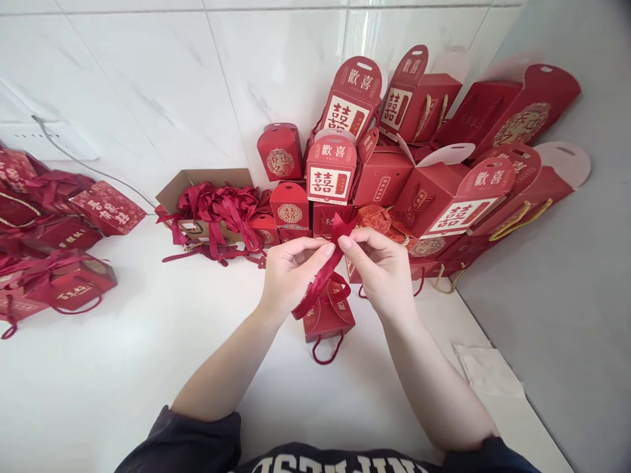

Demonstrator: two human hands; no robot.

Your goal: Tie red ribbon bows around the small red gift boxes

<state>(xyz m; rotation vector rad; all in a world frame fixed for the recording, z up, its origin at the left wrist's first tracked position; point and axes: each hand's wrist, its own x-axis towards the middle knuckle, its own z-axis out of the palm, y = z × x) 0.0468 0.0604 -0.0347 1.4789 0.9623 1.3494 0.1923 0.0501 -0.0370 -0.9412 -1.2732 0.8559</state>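
Observation:
A dark red satin ribbon (319, 284) is held up between my two hands, its pointed end showing above the fingertips. My left hand (294, 268) pinches it between thumb and fingers. Close beside it, my right hand (383, 266) pinches the same ribbon near its end. Below the hands, a small red gift box (329, 322) lies on the white table, with a thin dark red cord handle looping toward me. More ribbon curls over the top of this box; whether it is the same piece I cannot tell.
An open cardboard box (202, 177) heaped with red ribbons (221, 209) stands against the tiled wall. Many red gift boxes (453, 190) are stacked at the back right. Ribboned boxes (73, 286) sit at the left, near a grey cable (93, 157). A white tissue (488, 370) lies at the right.

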